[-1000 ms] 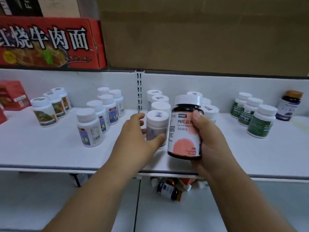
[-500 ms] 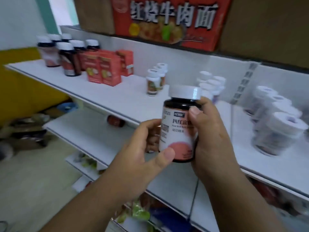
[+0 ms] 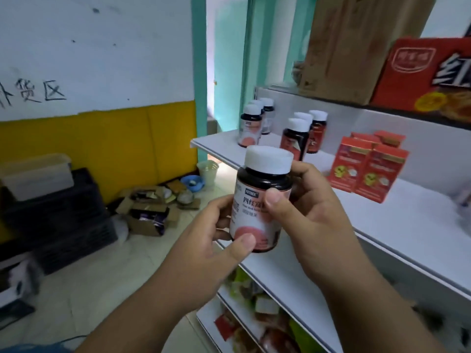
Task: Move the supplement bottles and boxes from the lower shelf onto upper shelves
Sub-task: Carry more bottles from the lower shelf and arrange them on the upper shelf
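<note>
Crates [image 3: 54, 210] of black plastic stand on the far left against the yellow wall [image 3: 122, 151], and a grey bin [image 3: 38, 175] sits on top of them. Just right of them I see open cardboard boxes [image 3: 147, 212] on the floor, with a blue bowl [image 3: 192, 183] and a pale bucket [image 3: 207, 171] near the doorway. Moving to the middle, my left hand [image 3: 204, 253] grips the lower part of a dark bottle [image 3: 260, 200], its thumb pressed on the pink label and its fingers curled behind. The bottle is upright, has a white cap, and is held in the air in front of the shelf edge, not resting on any board. My right hand [image 3: 313, 225] grips the same bottle from the other side, with the thumb on the label just under the dark shoulder. Behind the bottle, on the white shelf [image 3: 407, 220], stand two groups of similar dark bottles [image 3: 251, 126] with white caps. Further right on this shelf are small red boxes [image 3: 367, 166], close together. Above them, on the top board, a brown carton [image 3: 356, 44] stands beside a big red carton [image 3: 430, 77]. Below my hands, the lower shelf holds colourful packets [image 3: 257, 314], too blurred to read.
</note>
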